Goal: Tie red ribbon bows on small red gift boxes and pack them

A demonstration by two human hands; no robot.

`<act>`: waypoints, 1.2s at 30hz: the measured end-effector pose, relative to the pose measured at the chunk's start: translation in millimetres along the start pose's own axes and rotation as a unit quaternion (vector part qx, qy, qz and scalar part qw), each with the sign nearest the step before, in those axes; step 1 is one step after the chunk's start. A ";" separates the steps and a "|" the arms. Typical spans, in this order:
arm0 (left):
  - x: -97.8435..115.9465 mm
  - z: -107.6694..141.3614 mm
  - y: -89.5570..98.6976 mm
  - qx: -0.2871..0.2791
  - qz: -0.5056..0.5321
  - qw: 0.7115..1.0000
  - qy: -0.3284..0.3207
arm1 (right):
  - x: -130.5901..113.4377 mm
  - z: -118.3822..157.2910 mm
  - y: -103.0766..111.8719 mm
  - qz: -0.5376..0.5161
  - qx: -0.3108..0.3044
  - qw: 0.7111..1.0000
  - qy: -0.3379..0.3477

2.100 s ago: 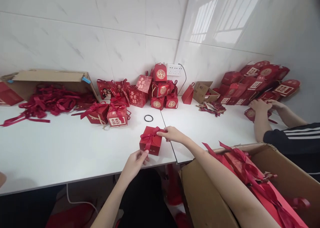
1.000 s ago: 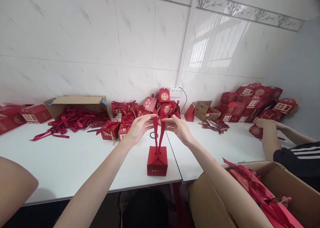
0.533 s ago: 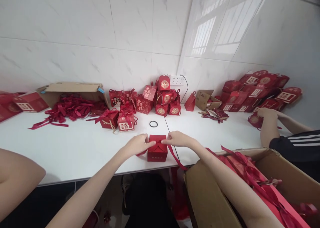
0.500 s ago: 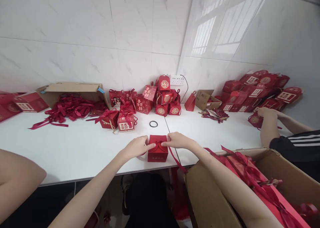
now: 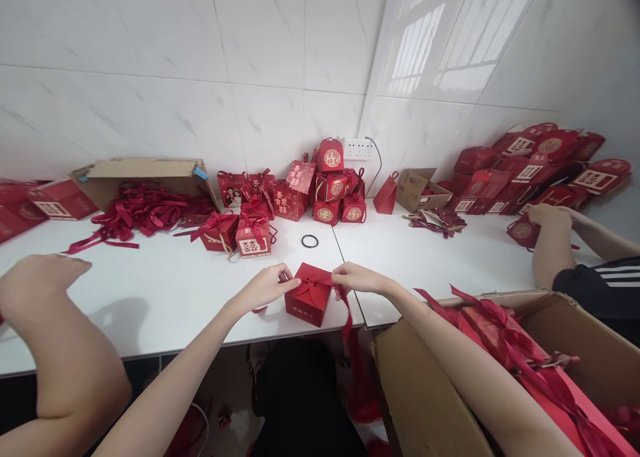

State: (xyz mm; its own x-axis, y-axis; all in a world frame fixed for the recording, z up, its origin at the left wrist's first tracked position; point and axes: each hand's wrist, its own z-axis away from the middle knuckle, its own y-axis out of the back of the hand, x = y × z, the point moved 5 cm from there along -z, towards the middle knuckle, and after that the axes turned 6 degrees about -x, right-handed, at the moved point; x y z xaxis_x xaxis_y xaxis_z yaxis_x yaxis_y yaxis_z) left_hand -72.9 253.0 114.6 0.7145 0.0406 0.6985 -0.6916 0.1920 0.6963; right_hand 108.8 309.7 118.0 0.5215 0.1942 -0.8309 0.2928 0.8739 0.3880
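A small red box (image 5: pixel 309 302) sits turned at an angle near the table's front edge, with red ribbon (image 5: pixel 349 323) across its top and one tail hanging over the edge on the right. My left hand (image 5: pixel 270 287) pinches the ribbon at the box's upper left. On the other side, my right hand (image 5: pixel 356 278) has its fingers closed on the ribbon, just off the box's upper right corner. A black ring (image 5: pixel 310 241) lies behind the box on the white table (image 5: pixel 210 290).
Finished-looking red boxes (image 5: pixel 253 235) stand behind. Loose ribbons (image 5: pixel 145 210) spill from a carton at the left. An open carton (image 5: pixel 425 377) is beside my right forearm. Other people's arms (image 5: pixel 75 350) reach in at left and right (image 5: pixel 550 243).
The box has turned and shifted slightly left. My hands have moved apart, drawing the ribbon outward. Another person's hand has come into view at the left.
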 end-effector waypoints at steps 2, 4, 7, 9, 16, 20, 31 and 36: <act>3.1 1.3 3.0 0.007 0.000 1.000 -0.014 | 0.7 1.6 -1.1 -0.062 -0.022 0.998 0.000; 8.8 1.5 7.8 0.023 0.003 0.999 -0.037 | -0.8 3.1 -2.1 -0.076 -0.034 0.996 0.015; 19.5 0.1 15.1 0.056 0.019 0.996 -0.073 | -4.9 3.8 -6.6 -0.109 -0.065 0.990 0.054; 27.5 -1.4 17.5 0.071 0.035 0.992 -0.095 | -7.1 3.7 -10.7 -0.140 -0.093 0.983 0.070; 47.1 -2.3 14.7 0.081 0.084 0.985 -0.130 | -9.4 7.1 -15.3 -0.208 -0.123 0.968 0.062; 41.7 4.6 11.7 0.108 0.096 0.983 -0.113 | -9.0 8.1 -14.6 -0.208 -0.113 0.970 0.058; -0.1 34.4 -8.6 0.109 0.110 0.986 0.059 | 7.2 -1.9 2.3 -0.185 -0.009 0.982 0.047; 2.5 36.4 -15.3 0.085 0.123 0.987 0.064 | 1.1 1.5 2.0 -0.146 0.003 0.988 0.056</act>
State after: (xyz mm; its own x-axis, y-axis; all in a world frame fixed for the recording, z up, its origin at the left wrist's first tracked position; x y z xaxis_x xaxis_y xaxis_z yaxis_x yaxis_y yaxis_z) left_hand -64.4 214.5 111.6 0.5229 0.1905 0.8308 -0.8458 -0.0050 0.5334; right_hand 111.1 310.9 118.5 0.3223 -0.0174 -0.9465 0.4226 0.8973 0.1274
